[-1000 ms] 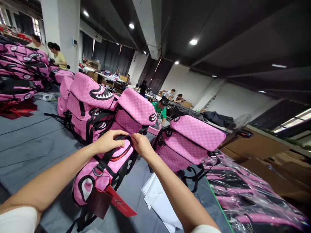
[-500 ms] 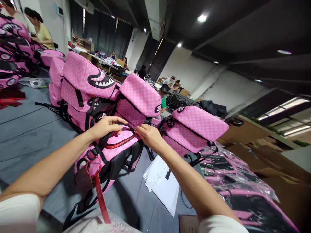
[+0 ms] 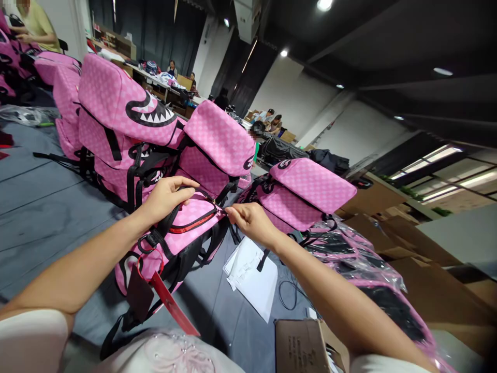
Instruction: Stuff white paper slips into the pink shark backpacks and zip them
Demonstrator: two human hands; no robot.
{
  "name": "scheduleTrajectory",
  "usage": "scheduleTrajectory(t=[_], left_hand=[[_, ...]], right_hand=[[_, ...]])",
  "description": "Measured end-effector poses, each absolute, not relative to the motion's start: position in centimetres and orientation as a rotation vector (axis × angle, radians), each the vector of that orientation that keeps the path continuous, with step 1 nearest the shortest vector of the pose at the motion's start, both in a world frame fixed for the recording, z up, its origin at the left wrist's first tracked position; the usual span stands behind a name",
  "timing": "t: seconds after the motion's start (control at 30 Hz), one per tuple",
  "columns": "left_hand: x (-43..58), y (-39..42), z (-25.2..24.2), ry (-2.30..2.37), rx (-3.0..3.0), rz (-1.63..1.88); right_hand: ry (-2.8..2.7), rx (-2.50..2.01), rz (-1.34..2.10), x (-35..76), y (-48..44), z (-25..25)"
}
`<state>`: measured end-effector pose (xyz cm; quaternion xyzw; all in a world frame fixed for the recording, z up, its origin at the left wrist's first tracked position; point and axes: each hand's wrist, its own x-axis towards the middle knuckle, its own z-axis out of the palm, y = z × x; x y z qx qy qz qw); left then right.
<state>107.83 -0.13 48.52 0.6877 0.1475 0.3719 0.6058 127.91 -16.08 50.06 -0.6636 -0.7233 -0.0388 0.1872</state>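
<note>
A pink checked backpack (image 3: 194, 215) with black straps and a red-edged zip lies on the table in front of me. My left hand (image 3: 167, 199) grips its upper edge, thumb and fingers closed beside the black zip line. At the right end of that zip, my right hand (image 3: 250, 220) is closed in a pinch on what looks like the zipper pull, mostly hidden by the fingers. A red strap tag (image 3: 174, 305) and a dark card tag (image 3: 139, 292) hang from the bag's near left side.
More pink backpacks (image 3: 217, 137) stand behind, one with a shark-mouth print. White papers (image 3: 252, 280) lie right of the bag, near a black cable (image 3: 289, 295). Plastic-wrapped bags (image 3: 388, 305) and a cardboard box (image 3: 301, 347) are at right. People sit at far tables.
My right hand has moved slightly right and down, drawing away from the bag's zip while still pinched. My left hand stays on the bag's edge. The camera view has shifted.
</note>
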Motion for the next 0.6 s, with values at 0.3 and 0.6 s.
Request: scheduleTrajectory(t=[0.3,0.6], left_hand=[[108.3,-2.3,48.9,0.142,1.694,0.618],[106.1,-3.4,45.3,0.025,1.590,0.566]], right_hand=[[-2.109,-1.800,0.178,120.8,-18.8,49.1],[-2.095,-1.989,0.292,118.4,-23.4,49.8]])
